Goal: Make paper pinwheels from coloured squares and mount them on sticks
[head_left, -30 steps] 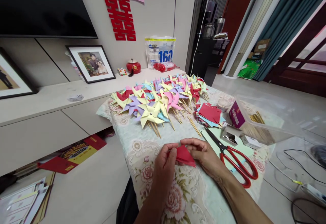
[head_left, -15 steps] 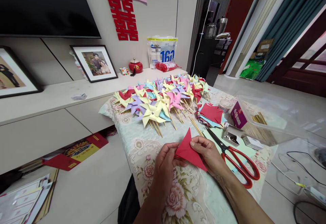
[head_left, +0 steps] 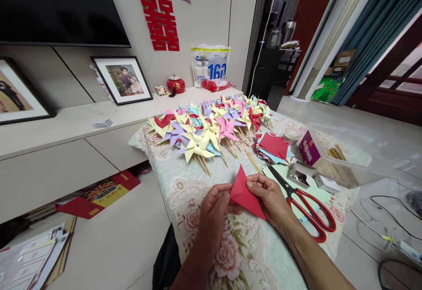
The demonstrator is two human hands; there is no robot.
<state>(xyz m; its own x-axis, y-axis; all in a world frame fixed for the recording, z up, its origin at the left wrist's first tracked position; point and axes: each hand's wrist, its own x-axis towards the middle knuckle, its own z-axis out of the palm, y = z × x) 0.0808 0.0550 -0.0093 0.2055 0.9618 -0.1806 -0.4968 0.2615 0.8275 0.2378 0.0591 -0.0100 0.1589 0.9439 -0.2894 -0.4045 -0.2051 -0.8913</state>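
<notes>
A piece of red paper (head_left: 243, 195) is held between both hands above the floral tablecloth (head_left: 194, 241). My left hand (head_left: 216, 206) pinches its left corner, and the fingertips are partly behind the sheet. On the right side, my right hand (head_left: 267, 193) grips it with the thumb on top and the other fingers underneath. Beyond the hands stand many paper pinwheels (head_left: 198, 145) on wooden sticks. Red-handled scissors (head_left: 310, 206) lie just right of my right hand, over pale green paper (head_left: 318, 193). A stack of cut paper squares (head_left: 273, 146) sits behind them.
Right of the scissors are a small open box of metal fasteners (head_left: 299, 176), a white box (head_left: 327, 183) and a clear plastic bin (head_left: 359, 167) holding sticks. Loose sticks (head_left: 253, 161) lie behind my right hand. A cabinet (head_left: 66, 143) runs along the wall, with cables (head_left: 379, 213) at right.
The red paper has turned slightly in my fingers, its top point shifting a little left. Both hands keep their hold in nearly the same place.
</notes>
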